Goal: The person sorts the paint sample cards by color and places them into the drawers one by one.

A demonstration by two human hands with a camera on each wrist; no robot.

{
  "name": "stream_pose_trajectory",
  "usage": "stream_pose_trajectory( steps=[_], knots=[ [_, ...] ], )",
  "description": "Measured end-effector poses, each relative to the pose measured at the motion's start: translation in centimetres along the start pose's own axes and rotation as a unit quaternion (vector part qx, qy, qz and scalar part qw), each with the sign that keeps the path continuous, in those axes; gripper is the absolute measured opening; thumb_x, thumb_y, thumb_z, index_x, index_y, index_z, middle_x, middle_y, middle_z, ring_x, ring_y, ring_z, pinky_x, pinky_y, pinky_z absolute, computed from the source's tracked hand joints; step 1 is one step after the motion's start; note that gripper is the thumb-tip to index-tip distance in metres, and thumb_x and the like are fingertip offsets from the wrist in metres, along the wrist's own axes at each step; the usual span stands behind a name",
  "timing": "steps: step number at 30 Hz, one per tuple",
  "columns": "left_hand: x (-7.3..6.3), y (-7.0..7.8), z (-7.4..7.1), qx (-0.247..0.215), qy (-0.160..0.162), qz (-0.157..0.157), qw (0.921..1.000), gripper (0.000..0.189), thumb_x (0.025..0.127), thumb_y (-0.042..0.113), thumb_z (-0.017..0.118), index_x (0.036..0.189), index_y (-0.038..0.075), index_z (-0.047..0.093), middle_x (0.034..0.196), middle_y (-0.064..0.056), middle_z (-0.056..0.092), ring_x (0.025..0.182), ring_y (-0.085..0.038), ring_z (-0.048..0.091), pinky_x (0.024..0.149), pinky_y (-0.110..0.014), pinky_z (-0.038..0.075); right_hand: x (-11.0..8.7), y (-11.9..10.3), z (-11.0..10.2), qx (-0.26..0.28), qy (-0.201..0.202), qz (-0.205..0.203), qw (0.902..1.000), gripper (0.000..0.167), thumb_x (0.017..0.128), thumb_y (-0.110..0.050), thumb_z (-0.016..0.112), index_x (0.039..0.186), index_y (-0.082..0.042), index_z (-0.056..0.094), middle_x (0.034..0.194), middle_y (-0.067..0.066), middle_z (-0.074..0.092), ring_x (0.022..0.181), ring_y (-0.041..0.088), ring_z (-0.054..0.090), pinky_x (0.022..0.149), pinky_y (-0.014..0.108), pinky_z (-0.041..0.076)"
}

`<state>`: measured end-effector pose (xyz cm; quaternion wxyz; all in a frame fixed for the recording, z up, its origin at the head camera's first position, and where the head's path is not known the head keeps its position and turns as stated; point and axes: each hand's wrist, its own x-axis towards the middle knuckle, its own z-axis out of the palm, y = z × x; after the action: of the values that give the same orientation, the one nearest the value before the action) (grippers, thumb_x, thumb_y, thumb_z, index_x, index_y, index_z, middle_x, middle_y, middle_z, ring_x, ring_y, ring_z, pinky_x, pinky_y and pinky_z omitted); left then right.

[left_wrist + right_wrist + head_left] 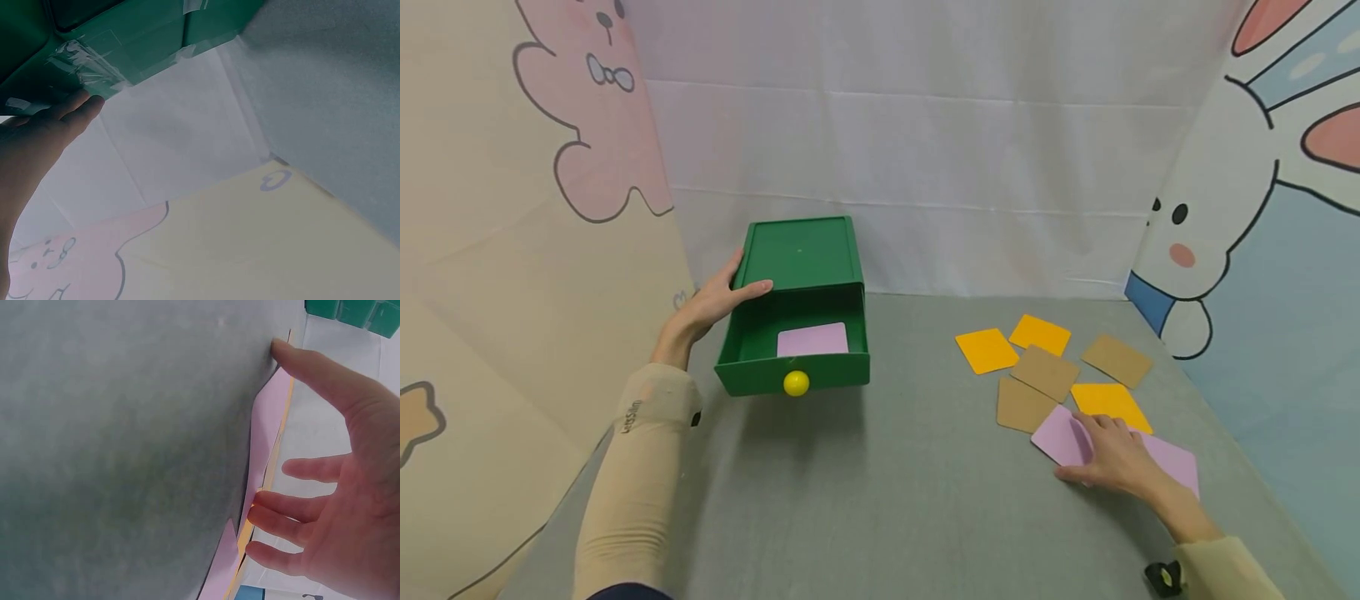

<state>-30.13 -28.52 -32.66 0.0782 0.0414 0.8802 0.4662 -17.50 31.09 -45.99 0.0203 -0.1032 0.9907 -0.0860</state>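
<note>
At the left, my left hand [711, 302] grips the green drawer box [797, 250], thumb over its top edge and fingers along its side. Its drawer is pulled out, with a round yellow knob [796, 383] on the front and a pink card [812, 340] lying inside. In the left wrist view, clear tape [94, 69] shows on the box above the fingertips. My right hand [1112, 454] is over the pink cards on the table at the right. It pinches one pink card [269, 419], which bows up between thumb and fingers; another pink card [1176, 458] lies partly beneath the hand.
Beyond the right hand lie several loose cards, yellow [987, 351] and tan [1047, 372], some overlapping. A white cloth [925, 167] hangs behind the grey table [910, 467]. Printed cloths with cartoon animals stand on both sides.
</note>
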Motion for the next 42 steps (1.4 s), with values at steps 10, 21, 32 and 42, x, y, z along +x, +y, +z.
stream_pose_trajectory(
  steps=[10, 21, 32, 42],
  knots=[
    [-0.8, 1.0, 0.0, -0.008, -0.001, 0.0, 1.0, 0.099, 0.09, 0.053, 0.058, 0.151, 0.036, -0.018, 0.164, -0.003, -0.011, 0.149, -0.034, 0.005, 0.117, -0.065, 0.009, 0.2, -0.1, -0.1, 0.005, 0.012, -0.004, 0.9999, 0.096, 0.063, -0.057, 0.082, 0.131, 0.006, 0.053, 0.122, 0.034, 0.056, 0.107, 0.048, 0.049, 0.09, 0.069, 0.037],
    [-1.6, 1.7, 0.0, -0.004, -0.007, 0.001, 1.0, 0.101, 0.091, 0.051, 0.058, 0.151, 0.031, -0.02, 0.163, -0.002, -0.017, 0.151, -0.032, -0.004, 0.118, -0.064, 0.005, 0.7, -0.8, -0.6, 0.03, 0.016, -0.007, 0.9994, 0.094, 0.064, -0.051, 0.083, 0.133, 0.004, 0.051, 0.125, 0.034, 0.052, 0.107, 0.047, 0.048, 0.09, 0.069, 0.038],
    [-2.1, 2.4, 0.1, -0.012, -0.015, 0.002, 0.9998, 0.101, 0.092, 0.049, 0.058, 0.152, 0.028, -0.021, 0.162, -0.004, -0.017, 0.151, -0.032, -0.006, 0.118, -0.063, 0.005, 2.9, -3.9, -3.1, 0.064, 0.037, -0.061, 0.9954, 0.091, 0.065, -0.047, 0.084, 0.137, -0.003, 0.049, 0.126, 0.025, 0.051, 0.102, 0.035, 0.053, 0.087, 0.057, 0.051],
    [-0.1, 0.3, 0.0, -0.005, -0.005, 0.006, 1.0, 0.1, 0.089, 0.056, 0.058, 0.15, 0.038, -0.019, 0.163, 0.0, -0.014, 0.151, -0.031, -0.002, 0.118, -0.064, 0.008, 5.5, -6.9, -5.5, 0.08, 0.075, -0.143, 0.9836, 0.087, 0.068, -0.041, 0.082, 0.137, 0.0, 0.049, 0.129, 0.024, 0.053, 0.101, 0.033, 0.052, 0.077, 0.044, 0.052]
  ],
)
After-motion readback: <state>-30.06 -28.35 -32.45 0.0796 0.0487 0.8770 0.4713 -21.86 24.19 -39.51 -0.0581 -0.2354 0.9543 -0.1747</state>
